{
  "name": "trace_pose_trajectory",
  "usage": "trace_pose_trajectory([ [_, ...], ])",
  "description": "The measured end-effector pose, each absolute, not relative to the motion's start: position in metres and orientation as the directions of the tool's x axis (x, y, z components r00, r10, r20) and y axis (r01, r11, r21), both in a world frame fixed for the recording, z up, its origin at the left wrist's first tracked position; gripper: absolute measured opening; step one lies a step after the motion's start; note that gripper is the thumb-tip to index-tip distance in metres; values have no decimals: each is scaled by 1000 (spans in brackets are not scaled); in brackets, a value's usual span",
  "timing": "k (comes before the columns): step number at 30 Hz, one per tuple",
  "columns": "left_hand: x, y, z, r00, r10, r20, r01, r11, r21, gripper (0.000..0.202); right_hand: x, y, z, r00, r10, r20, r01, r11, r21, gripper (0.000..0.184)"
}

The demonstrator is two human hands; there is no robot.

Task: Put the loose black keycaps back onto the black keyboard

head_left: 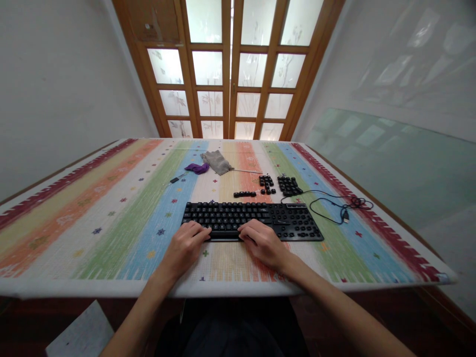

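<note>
A black keyboard (223, 218) lies near the front of the table, letter keys in place on its left and middle. Bare key positions show on its right part. At its front left edge is my left hand (188, 244), fingers curled and thumb beside the space bar (225, 234). My right hand (265, 244) rests over the front edge near the bar's other end, fingers bent and closed on the keyboard. Both fingertips are partly hidden. Behind the keyboard lie loose black keycaps (289, 186), with a short row of keycaps (244, 194) to their left.
A grey cloth (216, 162) and a purple cloth (197, 169) lie farther back, with a thin rod (246, 171) and a small dark tool (174, 180) nearby. The coiled cable (357, 203) lies right. A striped tablecloth (111, 238) covers the table.
</note>
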State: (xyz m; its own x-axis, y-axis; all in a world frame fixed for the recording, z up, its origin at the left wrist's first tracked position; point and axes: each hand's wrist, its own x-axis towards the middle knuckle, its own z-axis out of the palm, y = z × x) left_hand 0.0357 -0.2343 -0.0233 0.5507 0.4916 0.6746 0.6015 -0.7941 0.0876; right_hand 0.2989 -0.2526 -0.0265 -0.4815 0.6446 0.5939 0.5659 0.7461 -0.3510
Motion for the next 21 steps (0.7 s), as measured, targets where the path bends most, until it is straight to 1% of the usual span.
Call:
trace_pose_trajectory([
  [6, 38, -236, -22, 551, 490, 676, 614, -786, 70, 17, 299, -253, -27, -512, 628, 585, 572, 758, -313, 26],
  [10, 38, -237, -22, 556, 476, 681, 613, -788, 50, 17, 300, -252, -29, -526, 616, 587, 567, 768, -298, 24],
  [15, 39, -239, -21, 555, 491, 671, 618, -784, 63, 18, 301, -251, -30, -555, 565, 611, 536, 804, -257, 25],
  [21, 40, -239, -22, 545, 512, 663, 620, -779, 92, 21, 299, -253, -25, -552, 551, 626, 564, 800, -205, 21],
])
